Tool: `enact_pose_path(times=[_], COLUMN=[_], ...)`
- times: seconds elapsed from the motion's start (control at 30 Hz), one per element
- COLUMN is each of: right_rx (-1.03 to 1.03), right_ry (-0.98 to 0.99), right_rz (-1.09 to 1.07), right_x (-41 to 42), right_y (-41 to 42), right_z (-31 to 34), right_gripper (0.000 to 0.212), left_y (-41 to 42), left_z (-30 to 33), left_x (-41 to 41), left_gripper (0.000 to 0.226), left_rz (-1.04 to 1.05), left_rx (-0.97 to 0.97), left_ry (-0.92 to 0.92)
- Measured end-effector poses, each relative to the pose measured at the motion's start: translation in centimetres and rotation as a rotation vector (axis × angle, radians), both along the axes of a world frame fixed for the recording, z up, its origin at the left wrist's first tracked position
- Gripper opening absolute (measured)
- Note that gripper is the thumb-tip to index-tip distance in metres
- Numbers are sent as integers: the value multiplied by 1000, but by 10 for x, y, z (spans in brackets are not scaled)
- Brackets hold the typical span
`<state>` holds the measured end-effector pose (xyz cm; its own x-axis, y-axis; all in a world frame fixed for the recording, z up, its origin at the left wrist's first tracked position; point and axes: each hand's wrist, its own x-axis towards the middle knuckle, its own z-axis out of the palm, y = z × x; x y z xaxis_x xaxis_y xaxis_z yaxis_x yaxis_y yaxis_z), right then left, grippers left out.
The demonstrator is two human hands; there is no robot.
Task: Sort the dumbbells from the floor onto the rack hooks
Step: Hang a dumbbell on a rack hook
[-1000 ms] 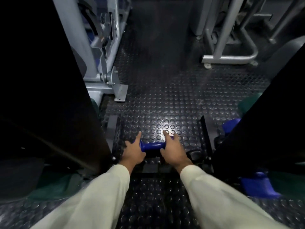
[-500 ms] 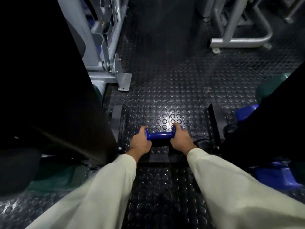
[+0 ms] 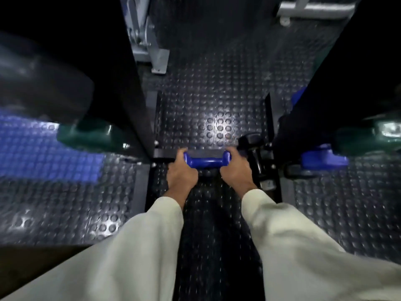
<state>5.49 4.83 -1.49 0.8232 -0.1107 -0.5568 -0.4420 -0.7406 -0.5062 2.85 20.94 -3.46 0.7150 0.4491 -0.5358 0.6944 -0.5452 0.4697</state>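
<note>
Head view: both hands, left hand (image 3: 181, 173) and right hand (image 3: 236, 170), grip glossy blue dumbbell (image 3: 206, 162) ends.

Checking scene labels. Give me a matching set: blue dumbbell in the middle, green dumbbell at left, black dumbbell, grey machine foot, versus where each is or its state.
Things:
1. blue dumbbell
2. green dumbbell
3. black dumbbell
4. grey machine foot

Places:
A. far, upper left on the studded floor
B. just right of the right hand
C. held at both ends by the hands, left hand included
D. left of the dark rack post

Pairs: 1-C, 2-D, 3-B, 4-A
</note>
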Motion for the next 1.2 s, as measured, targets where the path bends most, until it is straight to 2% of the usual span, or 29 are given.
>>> enact_pose_path(times=[0.1,0.2,0.3,0.37,0.43,0.47,0.5,0.53,0.63,0.67,0.77,0.93,1.2], right_rx=[-23,-57,-62,11,109,150,176,188,285,339,456,437,543], right_ry=[116,210,194,238,302,311,308,333,550,590,621,560,403], right_rz=[-51,-80,-76,-72,-113,-168,-234,-274,-382,-451,-602,-556,-533], right_x=[-52,-91,-113,-114,-104,-98,-92,-88,-90,-90,-87,-87,-98], right_y=[-7,-8,-10,-15,-26,-30,-34,-35,-32,-30,-26,-27,-10], right_z=[-11,-26,-37,-42,-40,-36,-37,-37,-49,-58,-67,-67,-25], right_gripper=[73,86,92,95,87,69,50,45,68,69,50,39,29], left_y=[-5,-1,5,14,22,23,23,22,13,12,15,18,37], left_z=[-9,-30,-41,-45,-40,-38,-34,-33,-37,-40,-44,-45,-13], left_x=[-56,-104,-126,-128,-125,-121,-117,-113,-106,-104,-98,-96,-96], left_gripper=[83,82,86,100,128,131,123,110,86,80,74,44,32], left_rz=[19,63,74,162,324,418,484,528,518,523,493,499,421], left_rx=[-2,-46,-146,-303,-480,-523,-554,-595,-648,-642,-612,-678,-581], left_ry=[86,96,103,66,64,104,165,211,309,330,375,283,75])
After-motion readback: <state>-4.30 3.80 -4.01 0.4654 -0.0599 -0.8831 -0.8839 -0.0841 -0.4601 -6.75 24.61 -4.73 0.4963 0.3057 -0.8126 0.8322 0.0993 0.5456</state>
